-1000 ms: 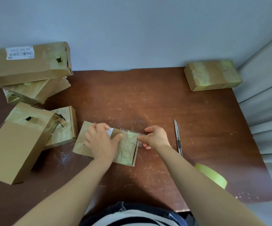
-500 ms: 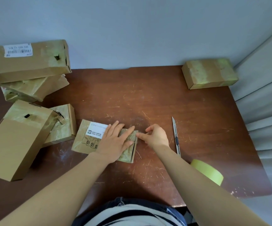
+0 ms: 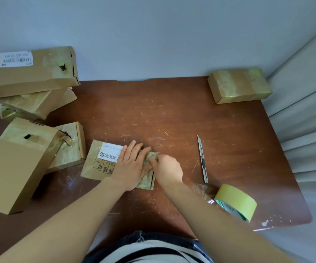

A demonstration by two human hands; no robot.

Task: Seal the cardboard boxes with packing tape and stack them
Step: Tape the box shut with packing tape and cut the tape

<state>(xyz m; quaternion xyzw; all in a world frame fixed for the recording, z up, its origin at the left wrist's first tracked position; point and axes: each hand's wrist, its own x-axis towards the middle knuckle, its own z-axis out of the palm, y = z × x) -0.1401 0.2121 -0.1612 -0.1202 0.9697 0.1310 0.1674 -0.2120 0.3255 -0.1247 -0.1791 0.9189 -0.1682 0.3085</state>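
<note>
A small flat cardboard box with a white label lies near the middle of the brown table. My left hand lies flat on its right half, fingers straight, pressing it down. My right hand is at the box's right end, fingertips pressing the taped edge; whether it pinches anything is unclear. A yellow-green roll of packing tape rests on the table near the front right edge, with a loose clear strip trailing from it.
A utility knife lies right of my hands. Several taped cardboard boxes are piled at the left, with a tall one leaning in front. One taped box sits at the back right. Curtains hang on the right.
My left hand slid right across the box and flattened, uncovering the white label. My right hand moved in from the box's side onto its taped end.
</note>
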